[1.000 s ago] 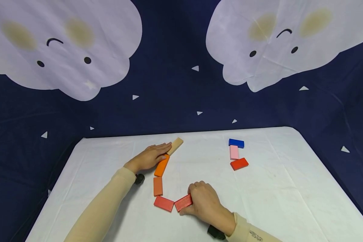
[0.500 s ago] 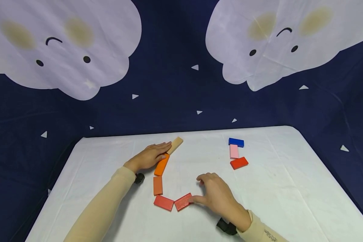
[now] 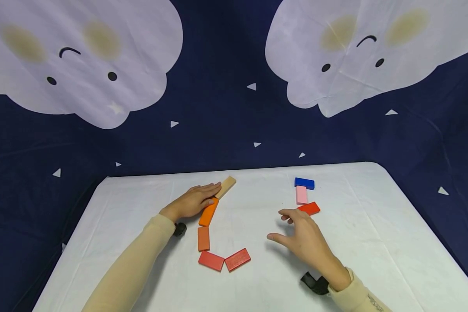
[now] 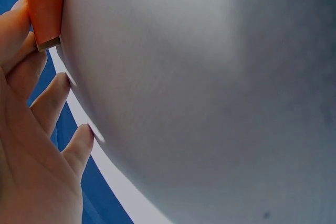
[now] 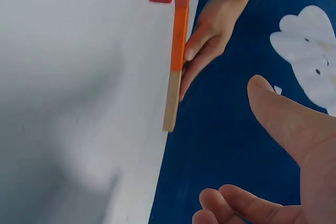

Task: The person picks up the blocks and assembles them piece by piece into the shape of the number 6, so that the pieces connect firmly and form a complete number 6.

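Note:
My left hand [image 3: 191, 203] rests with its fingers fairly straight along the natural wood block [image 3: 227, 186] and the bright orange block [image 3: 208, 213]. In the left wrist view its fingers touch the table beside the orange block [image 4: 44, 6]. A darker orange block [image 3: 203, 238] and two red blocks [image 3: 211, 261] [image 3: 238, 260] continue the curved row toward the front. Holding nothing, my right hand [image 3: 306, 238] hovers over the table with thumb and fingers spread apart. Its fingers partly cover another red block [image 3: 310, 208] on the right.
Behind that red block lie a pink block [image 3: 301, 195] and a blue block [image 3: 304, 183]. All blocks lie on a white-covered table [image 3: 374, 242]. A dark blue cloth [image 3: 218, 108] with printed clouds hangs beyond its far edge.
My right hand has let go of the front red block and moved right and away toward the red block near the pink one. The left hand stays in place.

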The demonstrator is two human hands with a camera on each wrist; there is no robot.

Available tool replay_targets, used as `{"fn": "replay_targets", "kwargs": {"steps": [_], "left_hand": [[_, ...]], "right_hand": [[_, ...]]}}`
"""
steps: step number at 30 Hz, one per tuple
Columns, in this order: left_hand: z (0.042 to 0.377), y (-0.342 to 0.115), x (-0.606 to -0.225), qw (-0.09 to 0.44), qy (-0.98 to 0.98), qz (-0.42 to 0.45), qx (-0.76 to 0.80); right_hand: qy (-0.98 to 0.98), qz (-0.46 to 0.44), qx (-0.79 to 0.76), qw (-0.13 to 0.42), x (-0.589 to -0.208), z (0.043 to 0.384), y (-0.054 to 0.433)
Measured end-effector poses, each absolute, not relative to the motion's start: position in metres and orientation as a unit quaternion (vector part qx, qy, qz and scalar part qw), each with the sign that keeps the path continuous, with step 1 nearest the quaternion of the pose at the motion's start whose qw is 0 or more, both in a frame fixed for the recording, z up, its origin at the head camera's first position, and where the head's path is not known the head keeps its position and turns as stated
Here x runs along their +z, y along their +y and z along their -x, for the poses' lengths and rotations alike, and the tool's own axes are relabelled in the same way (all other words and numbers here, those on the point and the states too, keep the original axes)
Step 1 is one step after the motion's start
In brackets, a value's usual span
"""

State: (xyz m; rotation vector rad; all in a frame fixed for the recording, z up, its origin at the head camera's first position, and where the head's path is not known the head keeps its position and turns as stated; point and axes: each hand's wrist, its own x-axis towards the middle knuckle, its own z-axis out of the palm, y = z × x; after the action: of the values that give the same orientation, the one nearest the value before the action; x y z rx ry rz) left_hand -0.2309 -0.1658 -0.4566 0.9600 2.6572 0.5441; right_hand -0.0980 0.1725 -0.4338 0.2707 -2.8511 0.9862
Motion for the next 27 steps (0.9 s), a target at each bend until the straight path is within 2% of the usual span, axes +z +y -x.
{"fn": "replay_targets", "kwargs": {"steps": [13, 27], "left_hand": [[0.23, -0.165, -0.454, 0.131, 0.912, -0.337, 0.193], [0.231, -0.167, -0.457, 0.128, 0.912, -0.34, 0.19]], "right_hand": [[-0.937, -0.061, 0.333, 0.09, -0.442, 0.105, 0.212], [-0.939, -0.016, 0.323, 0.116, -0.443, 0.114, 0.228]]}}
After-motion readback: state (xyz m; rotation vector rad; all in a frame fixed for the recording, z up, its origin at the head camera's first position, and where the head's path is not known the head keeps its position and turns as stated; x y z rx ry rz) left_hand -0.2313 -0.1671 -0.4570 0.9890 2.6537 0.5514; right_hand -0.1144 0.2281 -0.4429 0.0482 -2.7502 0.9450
